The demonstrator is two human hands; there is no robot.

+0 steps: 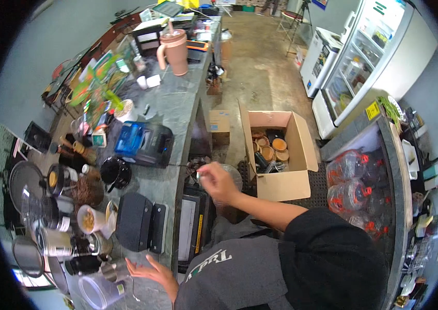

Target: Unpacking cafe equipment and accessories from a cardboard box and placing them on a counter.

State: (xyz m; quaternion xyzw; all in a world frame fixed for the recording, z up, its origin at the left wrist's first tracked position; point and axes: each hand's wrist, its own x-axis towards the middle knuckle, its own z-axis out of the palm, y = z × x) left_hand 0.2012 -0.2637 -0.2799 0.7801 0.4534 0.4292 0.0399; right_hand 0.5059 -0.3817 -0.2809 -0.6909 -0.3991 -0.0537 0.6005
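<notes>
My left hand (152,272) is spread palm up over the near end of the stone counter, fingers apart and nothing in it. Its fingertips come close to a metal cup (115,270); whether they touch, I cannot tell. A clear plastic container (101,291) lies below that cup in the picture. My right hand (219,185) is raised beside the counter's edge with curled, blurred fingers. A tiny pale and green spot shows at its fingertips, too blurred to name. A black tablet-like stand (133,221) is on the counter between the hands.
The counter (182,95) also bears a blue and black printer-like device (144,144), a black pitcher (115,173) and a pink tumbler (175,52). On the floor stands an open cardboard box (283,186) of round-lidded jars. Large plastic bottles (348,195) fill a shelf by the glass-door fridge (358,66).
</notes>
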